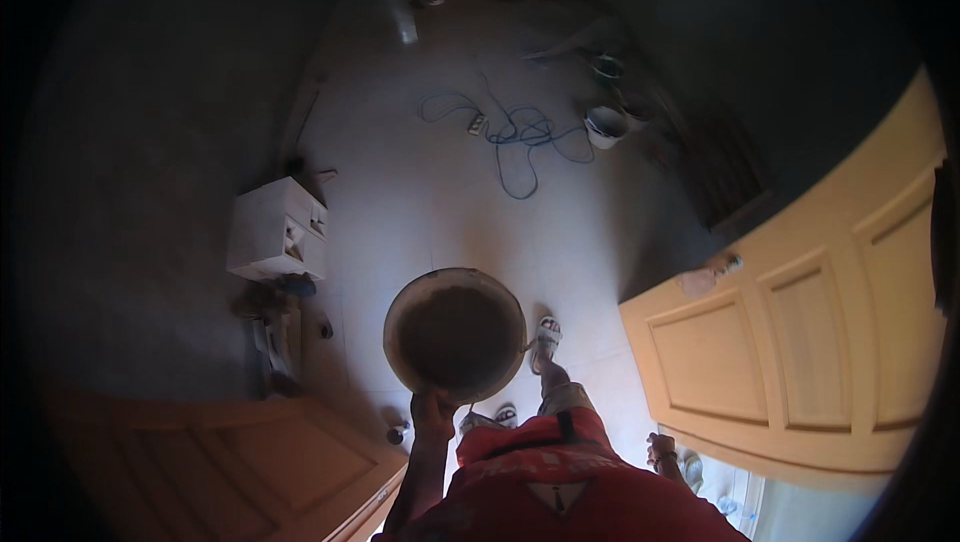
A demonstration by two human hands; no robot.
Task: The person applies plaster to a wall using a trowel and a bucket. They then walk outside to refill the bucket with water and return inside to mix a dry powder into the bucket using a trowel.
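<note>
My left hand (433,414) is closed on the near rim of a wide round bucket (398,358), carried in front of my legs. The bucket has a pale wall and rim; its inside is dark grey-brown, and whether that is a material or the bare bottom I cannot tell. At my right side hangs my right hand (660,449), its fingers curled in with nothing visible in them, below the right door leaf and apart from it. My sandalled foot (546,332) is forward on the pale tiled floor, just right of the bucket.
Wooden door leaves stand open at right (790,342) and left (230,462). A white box-like cabinet (262,227) is by the left wall. Ahead, a tangled blue cable (520,137) with a socket block (477,124) lies on the floor, beside a white bucket (604,132).
</note>
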